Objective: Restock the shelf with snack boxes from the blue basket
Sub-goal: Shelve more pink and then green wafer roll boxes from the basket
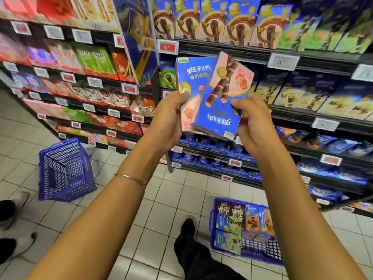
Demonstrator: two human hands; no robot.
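Two blue and pink snack boxes are held up in front of the shelf (302, 116). My left hand (171, 116) grips the upright box (190, 81) by its lower left edge. My right hand (250, 122) grips the second box (222, 106), which is upside down and overlaps the first. On the floor at my lower right stands the blue basket (260, 251), holding several more snack boxes (242, 221).
A second blue basket (66, 170) lies tipped on the tiled floor to the left. Shelves packed with snack boxes run along the left and right, with price tags on their edges. My dark shoe (187, 229) is beside the full basket. Another person's shoes (8, 219) are at far left.
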